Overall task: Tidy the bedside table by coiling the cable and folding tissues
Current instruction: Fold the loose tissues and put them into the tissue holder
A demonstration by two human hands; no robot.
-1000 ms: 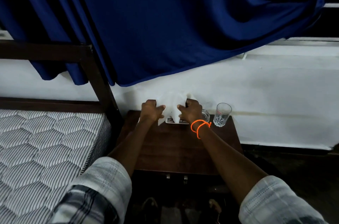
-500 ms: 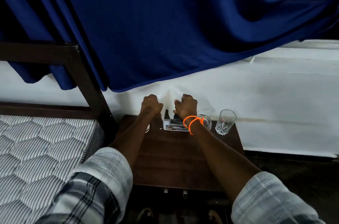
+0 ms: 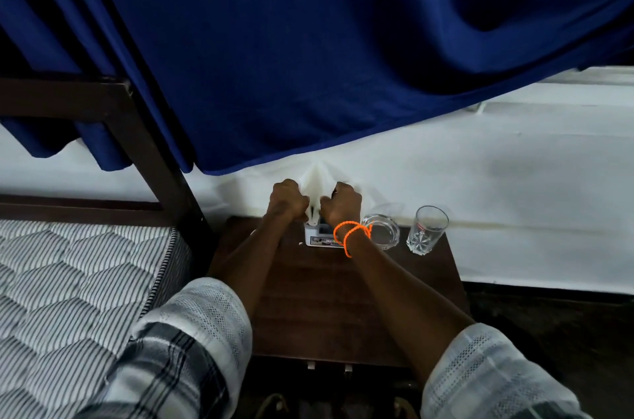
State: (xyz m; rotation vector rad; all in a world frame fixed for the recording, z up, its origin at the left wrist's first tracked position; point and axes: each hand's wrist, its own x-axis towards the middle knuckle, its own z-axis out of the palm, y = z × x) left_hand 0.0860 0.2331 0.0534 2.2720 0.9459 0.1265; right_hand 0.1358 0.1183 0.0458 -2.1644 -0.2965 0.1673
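Note:
A white tissue [image 3: 317,183] is held up above the far edge of the dark wooden bedside table [image 3: 329,302], hard to tell from the white wall behind it. My left hand [image 3: 286,200] grips its left side and my right hand [image 3: 341,204] grips its right side, the two fists close together. Under my hands sits a small white box-like device [image 3: 319,236], partly hidden by my right wrist with its orange bands. No cable is clearly visible.
A glass ashtray [image 3: 382,231] and an empty drinking glass [image 3: 427,229] stand at the table's far right. A striped mattress [image 3: 79,284] and dark bed frame [image 3: 151,150] lie to the left. A blue curtain [image 3: 308,51] hangs overhead.
My hands have drawn closer together and the tissue between them has narrowed into a folded peak. The view has shifted slightly downward and left.

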